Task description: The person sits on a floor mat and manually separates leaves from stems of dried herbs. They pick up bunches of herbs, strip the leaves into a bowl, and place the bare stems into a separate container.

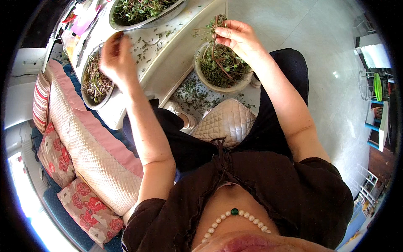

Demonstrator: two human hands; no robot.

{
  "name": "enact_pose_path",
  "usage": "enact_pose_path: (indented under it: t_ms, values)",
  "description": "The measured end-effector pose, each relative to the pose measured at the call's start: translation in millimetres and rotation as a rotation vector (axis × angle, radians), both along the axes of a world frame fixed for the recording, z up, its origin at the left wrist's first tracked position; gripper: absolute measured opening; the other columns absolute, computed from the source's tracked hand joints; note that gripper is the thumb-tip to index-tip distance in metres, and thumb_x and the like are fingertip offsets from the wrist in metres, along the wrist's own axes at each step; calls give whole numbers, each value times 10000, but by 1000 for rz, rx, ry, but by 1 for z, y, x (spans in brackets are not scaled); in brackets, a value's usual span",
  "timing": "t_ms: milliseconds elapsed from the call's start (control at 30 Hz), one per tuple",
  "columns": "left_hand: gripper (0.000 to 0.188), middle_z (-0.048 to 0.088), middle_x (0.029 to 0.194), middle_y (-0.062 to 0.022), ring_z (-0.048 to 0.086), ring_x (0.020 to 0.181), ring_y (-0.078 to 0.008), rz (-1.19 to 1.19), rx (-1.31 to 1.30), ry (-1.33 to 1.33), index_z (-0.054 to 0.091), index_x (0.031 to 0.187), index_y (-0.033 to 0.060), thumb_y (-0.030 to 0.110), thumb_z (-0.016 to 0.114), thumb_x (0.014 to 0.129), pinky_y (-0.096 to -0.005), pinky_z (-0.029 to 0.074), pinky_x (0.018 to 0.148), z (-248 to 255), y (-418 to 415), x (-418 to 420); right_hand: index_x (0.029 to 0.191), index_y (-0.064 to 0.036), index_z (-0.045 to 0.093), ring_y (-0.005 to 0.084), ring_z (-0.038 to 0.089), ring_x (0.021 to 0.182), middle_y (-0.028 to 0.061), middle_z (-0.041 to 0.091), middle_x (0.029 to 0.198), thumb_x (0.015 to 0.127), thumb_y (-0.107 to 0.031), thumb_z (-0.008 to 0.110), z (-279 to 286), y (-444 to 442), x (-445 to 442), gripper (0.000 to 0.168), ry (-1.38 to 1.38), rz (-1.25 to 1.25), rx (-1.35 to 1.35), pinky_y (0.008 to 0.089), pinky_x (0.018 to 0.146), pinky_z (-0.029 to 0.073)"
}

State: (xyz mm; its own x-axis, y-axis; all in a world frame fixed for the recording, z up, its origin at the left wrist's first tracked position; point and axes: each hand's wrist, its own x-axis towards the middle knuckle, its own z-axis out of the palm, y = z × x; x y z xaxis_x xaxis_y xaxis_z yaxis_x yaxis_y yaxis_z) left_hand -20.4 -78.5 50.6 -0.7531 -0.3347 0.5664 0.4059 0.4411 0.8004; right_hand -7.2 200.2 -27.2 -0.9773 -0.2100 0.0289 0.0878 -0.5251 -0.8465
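Note:
Thin reddish plant stems with small green leaves (pixel 216 23) are pinched in the fingers of my right hand (pixel 241 37). They hang over a pale round basin (pixel 217 88) that holds a heap of leafy greens (pixel 222 71). My left hand (pixel 118 60), blurred, is raised at the table's edge beside a smaller bowl (pixel 94 106) of stripped stems (pixel 94 82). Its fingers are curled, and whether they hold anything cannot be made out. Beyond it, a larger metal bowl (pixel 151 22) contains more green sprigs (pixel 135 11).
Leaf scraps lie on the white table (pixel 143 67) and on the floor (pixel 196 91) beside the basin. A quilted cover (pixel 226 121) shows between my knees. To the left is a sofa with a quilted cover (pixel 94 151) and floral cushions (pixel 89 211).

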Motion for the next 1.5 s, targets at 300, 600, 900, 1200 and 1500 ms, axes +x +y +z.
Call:
enact_pose_path:
  t_ms: [300,600,900,1200,1500]
  values:
    - [184,653,838,-115,631,752,-236,570,-704,185,682,912,12,66,603,755,-333,505,687,-12,-89,-6,998,21,593,182,641,846,93,640,925,834,-18,646,8,-5,0,177,-42,-21,-1,306,751,551]
    - [188,670,907,-65,628,828,-125,-707,398,-636,605,1055,-6,77,564,891,-202,424,627,-50,62,39,1013,18,590,162,632,832,80,637,932,839,-38,650,4,-14,1,193,-38,-33,17,294,739,551]
    - [112,613,732,-33,575,614,-98,-863,554,-751,627,958,3,72,602,872,-187,373,506,-59,68,33,1016,4,605,132,630,801,65,650,903,826,-55,672,9,-18,6,210,26,5,144,255,715,536]
    - [91,586,745,-48,630,611,-168,-933,815,-817,601,910,-10,5,521,872,-192,397,453,-54,77,34,1023,16,605,121,622,779,60,647,895,826,-52,675,8,-18,5,220,92,-26,106,244,708,525]
    - [76,533,645,1,530,539,-70,-882,674,-835,606,859,11,86,592,858,-163,298,428,-55,81,33,1082,-4,596,87,589,797,31,641,933,838,-60,663,6,-15,2,259,157,-40,249,229,711,494]
